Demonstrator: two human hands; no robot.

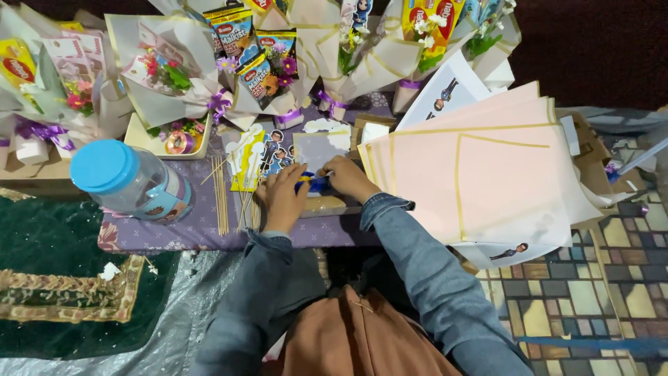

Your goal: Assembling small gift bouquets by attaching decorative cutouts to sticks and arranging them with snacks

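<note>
Blue small object [311, 183] sits on the purple table [174, 230], pinched between left hand [282, 198] and right hand [348, 177], fingers curled on it. Advisable: press steadily, elbows clear of pink paper sheets [473, 174].

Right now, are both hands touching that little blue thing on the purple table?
Touching. The head view shows the left hand and right hand closed around the small blue thing, fingers overlapping it with no gap.

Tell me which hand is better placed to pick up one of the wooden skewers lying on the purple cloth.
Left. The left hand rests right beside the wooden skewers, which lie just to its left. The right hand is farther away, on the other side of the small blue item both hands hold.
</note>
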